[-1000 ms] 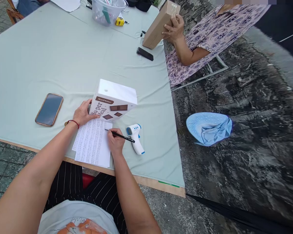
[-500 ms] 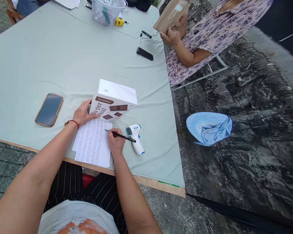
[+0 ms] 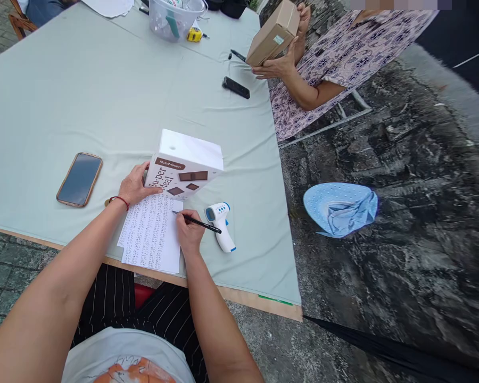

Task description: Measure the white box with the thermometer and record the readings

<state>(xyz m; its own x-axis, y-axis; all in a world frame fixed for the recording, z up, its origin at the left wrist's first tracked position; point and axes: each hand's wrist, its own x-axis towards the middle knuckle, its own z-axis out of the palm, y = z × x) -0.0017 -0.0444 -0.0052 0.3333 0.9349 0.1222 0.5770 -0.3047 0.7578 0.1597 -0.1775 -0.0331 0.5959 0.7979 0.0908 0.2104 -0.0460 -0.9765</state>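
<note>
My left hand (image 3: pixel 134 185) grips the lower left edge of a white "NutriMotion Su-per Meal" box (image 3: pixel 191 142), which stands upright on the table. Its thumb lies across the printed front; the other fingers go behind the box and are partly hidden. In my right hand (image 3: pixel 189 234) is a black pen (image 3: pixel 201 221), its tip over the right part of a printed sheet of paper (image 3: pixel 149 234). The sheet lies in front of the box, dense with small rows of marks. Just right of my right hand lies a white and blue infrared thermometer (image 3: pixel 221 226).
A phone (image 3: pixel 80 180) lies to the left. Across the table (image 3: pixel 83 90), another person holds a cardboard box (image 3: pixel 273 34) near a black case (image 3: pixel 236 88). A clear tub (image 3: pixel 175 21) and yellow tape measure (image 3: pixel 194 34) are at the back. A blue hat (image 3: pixel 340 209) lies beyond the right edge.
The other person has turned and lowered the cardboard box, shifting their hands on it. My hands, the pen and the white box hold almost the same place.
</note>
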